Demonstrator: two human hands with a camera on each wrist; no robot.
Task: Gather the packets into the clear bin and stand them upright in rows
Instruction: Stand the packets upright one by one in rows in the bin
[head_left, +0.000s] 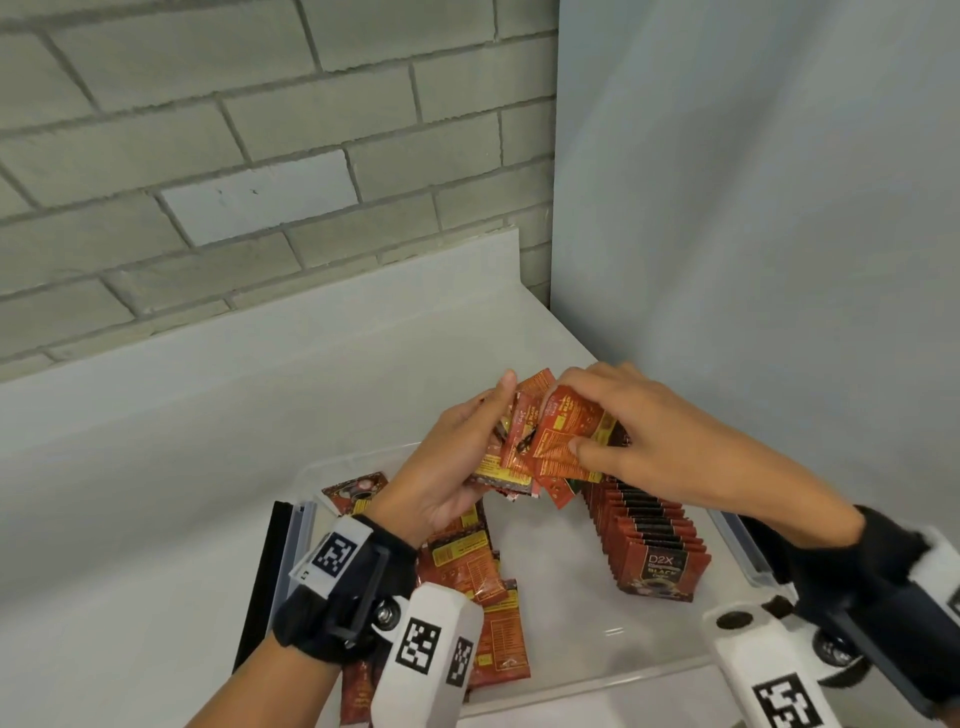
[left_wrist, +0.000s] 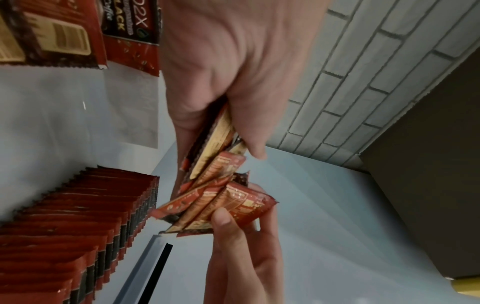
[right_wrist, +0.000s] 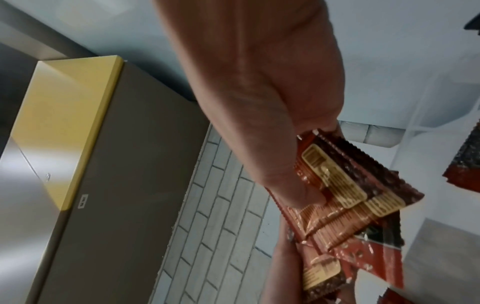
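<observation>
Both hands hold a fanned bunch of red coffee packets (head_left: 540, 447) above the clear bin (head_left: 587, 680). My left hand (head_left: 467, 447) grips the bunch from the left, thumb up along its edge. From the right, my right hand (head_left: 613, 431) pinches the front packets between thumb and fingers. Along the bin's right side stands one upright row of packets (head_left: 649, 540). Loose packets (head_left: 467, 571) lie flat on its left side. In the left wrist view the bunch (left_wrist: 221, 191) sits between both hands, beside the row (left_wrist: 78, 222). The right wrist view shows the bunch (right_wrist: 345, 205) under my thumb.
The bin rests on a white counter (head_left: 182, 415) in a corner, with a grey brick wall (head_left: 234, 130) behind and a white panel (head_left: 753, 208) at the right. A black-edged lid (head_left: 275, 561) leans by the bin's left side.
</observation>
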